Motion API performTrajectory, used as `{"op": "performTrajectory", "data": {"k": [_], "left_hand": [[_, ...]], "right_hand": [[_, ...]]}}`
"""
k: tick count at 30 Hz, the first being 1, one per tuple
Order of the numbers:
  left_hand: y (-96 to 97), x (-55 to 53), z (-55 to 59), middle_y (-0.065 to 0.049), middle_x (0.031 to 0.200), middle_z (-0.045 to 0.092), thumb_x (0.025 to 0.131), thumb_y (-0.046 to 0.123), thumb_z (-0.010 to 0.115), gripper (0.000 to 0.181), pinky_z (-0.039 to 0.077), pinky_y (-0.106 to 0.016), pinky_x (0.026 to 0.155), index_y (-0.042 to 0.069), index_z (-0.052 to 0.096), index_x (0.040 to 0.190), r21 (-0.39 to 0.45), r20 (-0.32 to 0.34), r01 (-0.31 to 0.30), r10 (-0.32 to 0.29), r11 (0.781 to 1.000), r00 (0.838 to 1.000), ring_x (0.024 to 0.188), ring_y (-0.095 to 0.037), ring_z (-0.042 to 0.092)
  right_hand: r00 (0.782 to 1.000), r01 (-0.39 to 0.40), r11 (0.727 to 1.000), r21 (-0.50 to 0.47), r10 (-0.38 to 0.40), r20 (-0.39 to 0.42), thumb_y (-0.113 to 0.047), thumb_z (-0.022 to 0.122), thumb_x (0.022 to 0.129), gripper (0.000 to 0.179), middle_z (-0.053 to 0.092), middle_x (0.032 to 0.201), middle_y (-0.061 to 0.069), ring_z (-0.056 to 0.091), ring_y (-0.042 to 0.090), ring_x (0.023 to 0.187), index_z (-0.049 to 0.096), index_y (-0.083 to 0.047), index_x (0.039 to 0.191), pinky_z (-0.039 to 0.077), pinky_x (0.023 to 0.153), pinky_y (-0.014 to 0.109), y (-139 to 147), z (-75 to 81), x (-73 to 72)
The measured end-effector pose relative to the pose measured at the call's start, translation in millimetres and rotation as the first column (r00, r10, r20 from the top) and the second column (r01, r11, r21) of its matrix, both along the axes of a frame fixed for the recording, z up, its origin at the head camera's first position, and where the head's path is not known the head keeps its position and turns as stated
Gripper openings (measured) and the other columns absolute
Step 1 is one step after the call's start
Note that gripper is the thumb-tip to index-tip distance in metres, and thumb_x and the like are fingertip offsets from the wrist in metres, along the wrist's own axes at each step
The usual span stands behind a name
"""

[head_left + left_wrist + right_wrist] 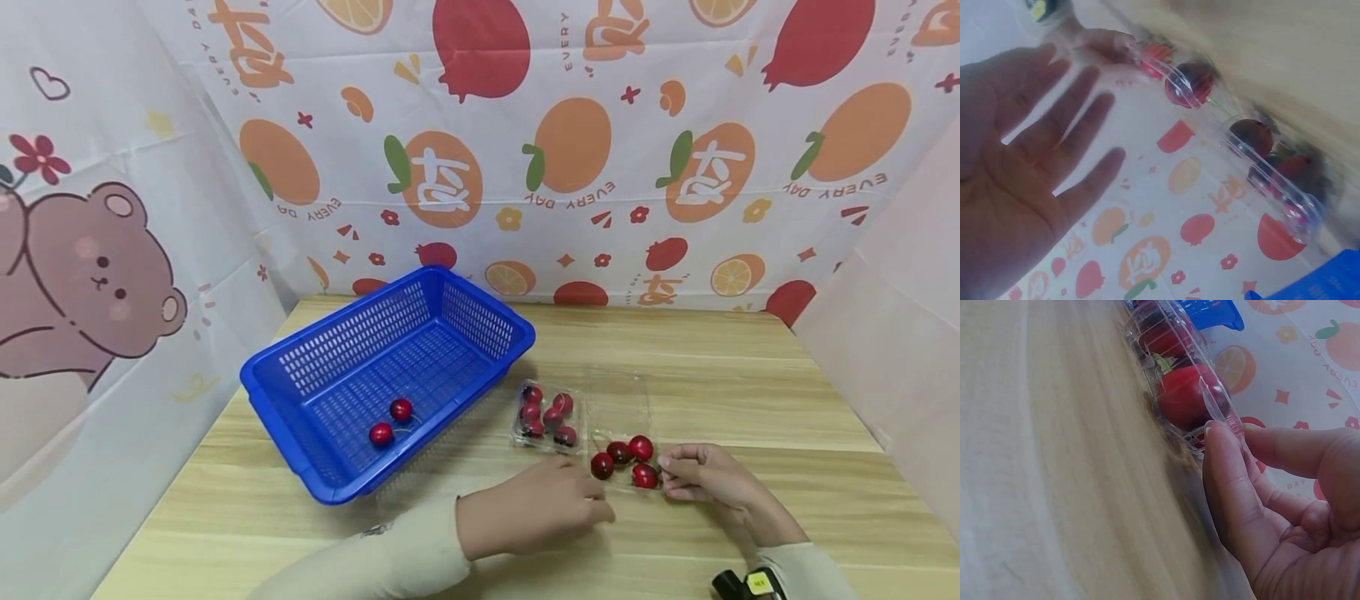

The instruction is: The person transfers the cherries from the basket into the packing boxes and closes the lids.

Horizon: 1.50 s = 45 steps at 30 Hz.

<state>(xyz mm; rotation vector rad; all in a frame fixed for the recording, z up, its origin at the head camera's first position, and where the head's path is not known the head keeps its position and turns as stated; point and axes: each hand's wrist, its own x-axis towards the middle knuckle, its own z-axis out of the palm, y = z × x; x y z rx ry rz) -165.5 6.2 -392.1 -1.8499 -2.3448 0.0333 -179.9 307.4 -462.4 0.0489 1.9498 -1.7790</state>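
A clear plastic box stands with its lid tipped back, and several dark red cherries sit in its near half. My right hand pinches the right edge of this box; in the right wrist view, thumb and fingertip meet on the clear rim beside a cherry. My left hand is held in front of the boxes, apart from the cherries. Its fingers are extended and spread in the left wrist view. Left of the open box is another clear box with several cherries inside.
A blue perforated basket sits on the left of the wooden table, with two cherries on its floor. A fruit-printed cloth hangs behind the table, and a bear-printed cloth hangs on the left.
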Motion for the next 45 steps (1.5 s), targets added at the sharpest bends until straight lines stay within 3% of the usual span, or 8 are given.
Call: {"op": "performTrajectory", "data": {"k": [7, 15, 18, 22, 29, 34, 39, 45], "left_hand": [[-45.6, 13.3, 7.9, 0.017, 0.087, 0.063, 0.085, 0.021, 0.068, 0.016, 0.041, -0.016, 0.069, 0.032, 0.071, 0.096, 0.042, -0.030, 0.042, -0.041, 0.998, 0.999, 0.079, 0.001, 0.056], [-94.5, 17.2, 36.4, 0.016, 0.086, 0.065, 0.084, 0.015, 0.069, 0.015, 0.046, -0.019, 0.079, 0.024, 0.071, 0.096, 0.153, 0.131, 0.029, -0.050, 0.988, 0.990, 0.080, 0.003, 0.058], [-110.8, 6.5, 58.9, 0.015, 0.090, 0.067, 0.087, 0.014, 0.067, 0.012, 0.047, -0.023, 0.085, 0.021, 0.071, 0.096, 0.211, 0.269, -0.042, -0.016, 0.977, 0.963, 0.086, 0.003, 0.059], [-131.1, -17.4, 84.6, 0.012, 0.093, 0.068, 0.088, 0.011, 0.066, 0.014, 0.050, -0.022, 0.080, 0.019, 0.071, 0.098, 0.228, 0.429, -0.194, 0.081, 0.954, 0.900, 0.089, 0.000, 0.060], [-164.3, -69.3, 94.8, 0.003, 0.102, 0.068, 0.088, 0.009, 0.068, 0.018, 0.054, -0.034, 0.082, 0.016, 0.071, 0.104, 0.092, 0.441, -0.401, 0.324, 0.911, 0.837, 0.098, -0.015, 0.063], [-180.1, -92.0, 88.8, -0.012, 0.121, 0.062, 0.084, 0.013, 0.073, 0.038, 0.048, -0.048, 0.094, 0.010, 0.065, 0.120, -0.228, 0.406, -0.497, 0.546, 0.837, 0.733, 0.116, -0.033, 0.055], [-178.2, -107.2, 75.4, -0.014, 0.131, 0.058, 0.080, 0.011, 0.076, 0.049, 0.043, -0.054, 0.098, 0.012, 0.061, 0.127, -0.408, 0.401, -0.501, 0.643, 0.763, 0.653, 0.124, -0.039, 0.049], [-169.3, -117.6, 60.3, -0.024, 0.143, 0.041, 0.065, 0.023, 0.088, 0.088, 0.036, -0.064, 0.099, 0.021, 0.044, 0.141, -0.595, 0.361, -0.542, 0.800, 0.594, 0.480, 0.132, -0.047, 0.035]], "right_hand": [[1.000, 0.019, 1.000, 0.007, -0.019, -0.001, -0.015, 0.059, 0.095, 0.032, 0.066, 0.087, 0.005, 0.066, 0.013, 0.076, 0.057, 0.011, 0.112, 0.057, 0.074, 0.028, -5.6, -2.9, 0.9], [1.000, 0.012, 1.000, -0.013, -0.012, 0.001, -0.013, 0.060, 0.094, 0.023, 0.066, 0.087, 0.005, 0.065, 0.012, 0.075, 0.061, 0.006, 0.106, 0.057, 0.075, 0.028, -6.8, -7.3, 0.7], [1.000, 0.014, 1.000, -0.017, -0.014, -0.010, -0.013, 0.059, 0.094, 0.021, 0.066, 0.086, 0.005, 0.065, 0.012, 0.075, 0.062, 0.005, 0.105, 0.057, 0.075, 0.028, -7.2, -7.6, -0.6], [1.000, 0.012, 0.999, -0.030, -0.013, -0.020, -0.012, 0.059, 0.094, 0.021, 0.066, 0.086, 0.005, 0.065, 0.013, 0.075, 0.062, 0.005, 0.105, 0.057, 0.075, 0.028, -8.0, -7.1, -0.2], [0.999, 0.033, 0.999, -0.035, -0.033, -0.002, -0.012, 0.059, 0.094, 0.019, 0.066, 0.086, 0.005, 0.066, 0.013, 0.076, 0.062, 0.005, 0.103, 0.057, 0.074, 0.028, -6.3, -8.6, 1.8], [0.999, 0.039, 0.998, -0.044, -0.039, -0.003, -0.012, 0.059, 0.094, 0.020, 0.066, 0.085, 0.005, 0.067, 0.012, 0.076, 0.062, 0.005, 0.102, 0.057, 0.073, 0.028, -5.0, -9.1, 2.9], [0.999, 0.037, 0.998, -0.049, -0.037, -0.004, -0.012, 0.059, 0.094, 0.017, 0.066, 0.084, 0.004, 0.067, 0.012, 0.075, 0.062, 0.004, 0.100, 0.057, 0.072, 0.027, -3.0, -6.8, 3.0], [0.999, 0.034, 0.999, -0.034, -0.034, -0.017, -0.012, 0.058, 0.095, 0.016, 0.067, 0.084, 0.004, 0.066, 0.012, 0.074, 0.062, 0.003, 0.100, 0.057, 0.073, 0.027, -1.7, -3.7, 1.8]]}}
